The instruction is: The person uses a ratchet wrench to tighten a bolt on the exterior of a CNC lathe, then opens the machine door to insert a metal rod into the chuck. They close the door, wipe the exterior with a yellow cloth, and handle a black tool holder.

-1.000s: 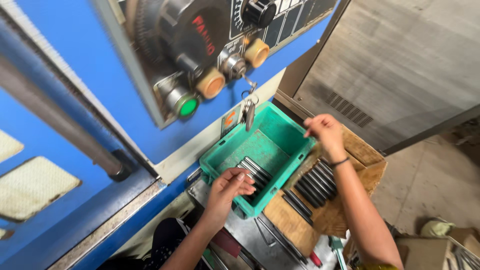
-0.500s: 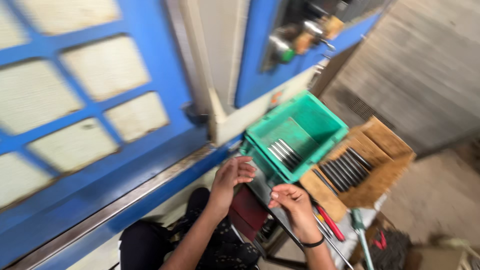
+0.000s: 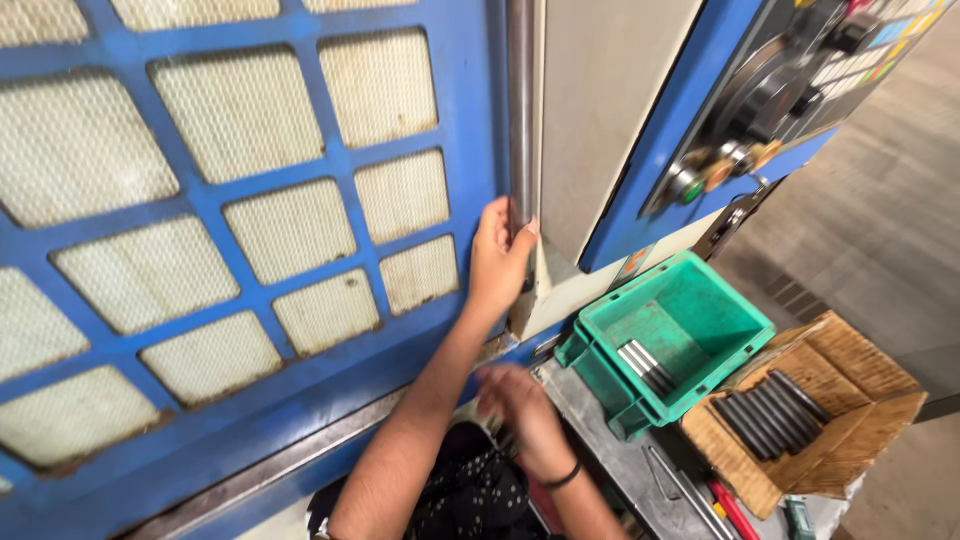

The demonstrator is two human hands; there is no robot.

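Fingers [image 3: 492, 222] of the left hand [image 3: 498, 262] curl around the steel door handle [image 3: 519, 110], gripping it. Right hand [image 3: 520, 405] hangs blurred near the tabletop [image 3: 640, 480]; its grip I cannot tell. Fingers could get pinched at the door [image 3: 250, 230] edge, since they wrap beside the frame.

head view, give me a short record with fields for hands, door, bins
left hand: left hand grips the vertical metal door handle
right hand: right hand low by the bench edge, blurred, contents unclear
door: blue mesh-window door
green bin: green bin holds a few metal rods
cardboard box: cardboard box with dark rods
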